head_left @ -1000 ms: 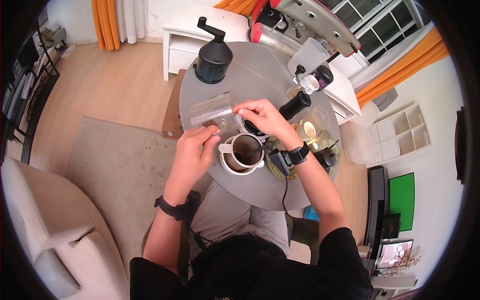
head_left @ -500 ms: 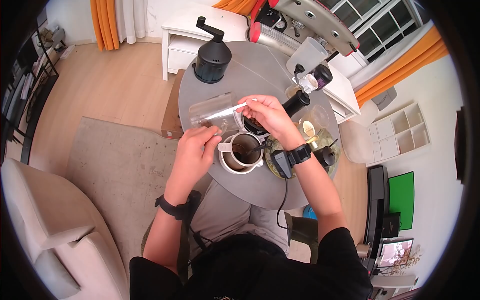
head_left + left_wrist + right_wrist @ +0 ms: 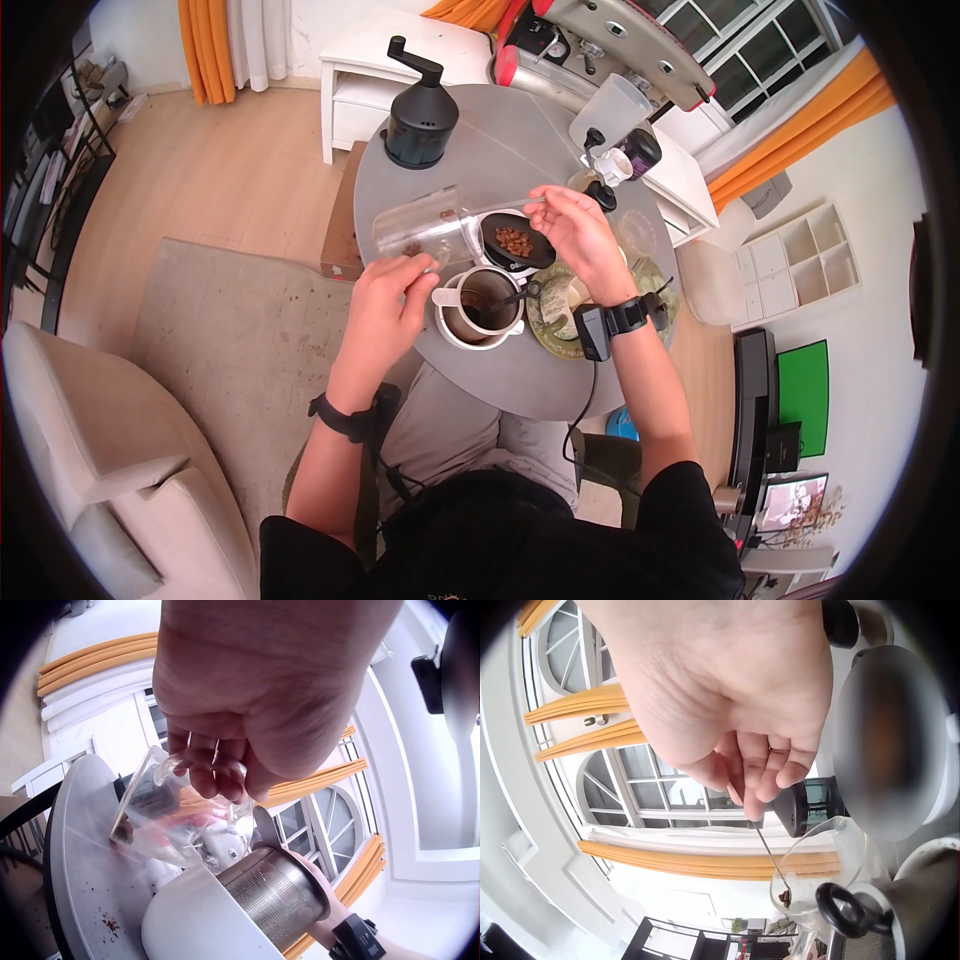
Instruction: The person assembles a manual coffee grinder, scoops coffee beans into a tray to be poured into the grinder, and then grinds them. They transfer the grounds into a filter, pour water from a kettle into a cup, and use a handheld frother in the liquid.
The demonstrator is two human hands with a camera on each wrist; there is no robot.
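My left hand (image 3: pixel 392 300) grips the handle of a clear glass mug (image 3: pixel 161 825), which lies tipped on its side over the table with brown bits inside. Between the thumb and fingers of my right hand (image 3: pixel 578 232) is the end of a thin metal spoon (image 3: pixel 771 851). Its far end, with a brown lump (image 3: pixel 784 898) at the tip, reaches into the mug's mouth. Just below my right hand a black dish (image 3: pixel 535 258) holds reddish-brown beans (image 3: pixel 514 241). Nearer to me, a metal mesh strainer (image 3: pixel 274 892) sits in a white cup (image 3: pixel 187 915).
A black hand-crank grinder (image 3: pixel 422 125) stands at the round grey table's (image 3: pixel 500 125) far left. On the right are a patterned green plate (image 3: pixel 552 345), a white cup (image 3: pixel 612 165) and a dark jar (image 3: pixel 642 152). Dark crumbs (image 3: pixel 110 925) lie on the tabletop.
My right hand has moved to the right, drawing the spoon's handle farther out of the mug and uncovering the dish of beans. My left hand and the mug stay nearly in place.
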